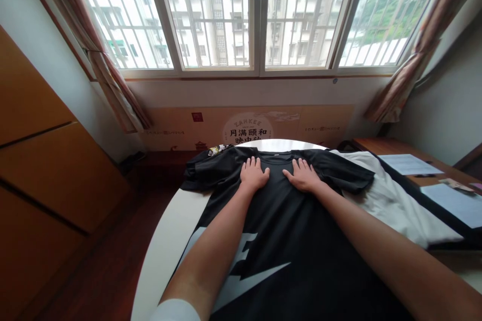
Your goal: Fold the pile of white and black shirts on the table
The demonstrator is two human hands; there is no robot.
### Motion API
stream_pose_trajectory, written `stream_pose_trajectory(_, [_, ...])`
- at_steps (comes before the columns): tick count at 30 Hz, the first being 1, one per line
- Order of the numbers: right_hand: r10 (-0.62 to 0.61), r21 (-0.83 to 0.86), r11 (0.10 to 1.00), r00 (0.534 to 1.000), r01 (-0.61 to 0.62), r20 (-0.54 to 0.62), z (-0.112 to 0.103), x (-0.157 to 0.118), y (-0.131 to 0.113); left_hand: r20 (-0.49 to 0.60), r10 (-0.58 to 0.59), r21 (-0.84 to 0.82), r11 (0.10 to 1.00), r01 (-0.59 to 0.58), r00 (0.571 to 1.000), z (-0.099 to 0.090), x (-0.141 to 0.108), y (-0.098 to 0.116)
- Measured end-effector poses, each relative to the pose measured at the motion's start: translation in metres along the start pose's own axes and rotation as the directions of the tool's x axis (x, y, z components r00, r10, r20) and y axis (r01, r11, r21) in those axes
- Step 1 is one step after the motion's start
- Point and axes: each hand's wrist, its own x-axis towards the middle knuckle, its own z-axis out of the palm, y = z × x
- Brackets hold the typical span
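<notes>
A black T-shirt point(286, 225) with a large pale print lies spread out on a white round-edged table point(165, 241), its collar toward the window. My left hand point(254, 174) rests flat on the shirt just below the collar, left of the middle, fingers stretched out. On the other side of the collar, my right hand point(302, 175) lies flat too, its fingers pointing away from me. Neither hand grips the cloth. Both sleeves of the shirt reach outward, and the left one looks a little wrinkled. My forearms hide parts of the print.
White cloth point(395, 200) lies to the right, partly under the right sleeve. A small patterned item point(219, 150) sits by the left sleeve. Beyond are a wooden desk point(361, 146) with papers point(409, 164), a printed cardboard panel point(211, 130), and a barred window point(259, 15). Wooden cabinets point(37, 160) stand left.
</notes>
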Motion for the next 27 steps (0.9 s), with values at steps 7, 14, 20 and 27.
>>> stream_pose_trajectory(7, [-0.004,-0.018,1.0,1.0,0.003,-0.014,0.001,-0.002,-0.002,0.009,0.01,-0.003,1.0,-0.01,1.0,0.001,0.0,-0.002])
stream_pose_trajectory(14, [-0.002,-0.035,0.999,1.0,0.001,-0.028,0.0,-0.006,-0.004,0.008,0.017,-0.009,1.0,-0.017,1.0,-0.001,-0.003,-0.002])
stream_pose_trajectory(20, [-0.017,-0.057,0.998,0.998,0.013,-0.063,-0.001,-0.012,-0.007,-0.002,0.017,-0.009,1.0,-0.017,1.0,-0.001,-0.003,-0.002])
stream_pose_trajectory(27, [-0.227,-0.179,0.963,0.966,0.203,-0.127,-0.026,-0.032,-0.02,-0.022,0.025,0.012,1.0,-0.025,0.999,0.003,-0.002,-0.002])
